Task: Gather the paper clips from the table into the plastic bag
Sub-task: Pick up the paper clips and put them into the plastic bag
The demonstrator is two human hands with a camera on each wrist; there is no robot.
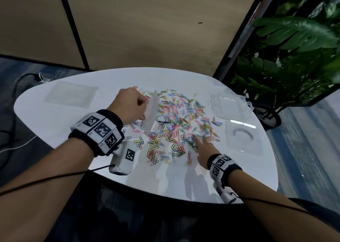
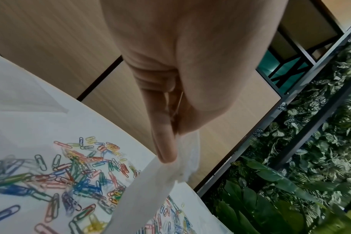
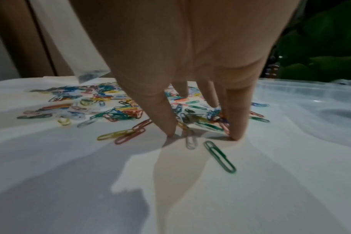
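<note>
Head view shows the left hand (image 1: 129, 104) pinching the plastic bag (image 1: 152, 113) above the table's (image 1: 55, 124) middle, so the right hand (image 1: 203, 149), fingers spread wide, should rake paper clips (image 1: 176, 124) together before pinching.

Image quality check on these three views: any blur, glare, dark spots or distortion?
Head view: wide-angle bend curves the white table; sheen and arm shadows near its front edge; paper clips sharp. Left wrist view: left hand fills the frame, soft; the nearest clips and plastic bag blurred. Right wrist view: dim, right hand casts shadows on the table; far clips smeared.
</note>
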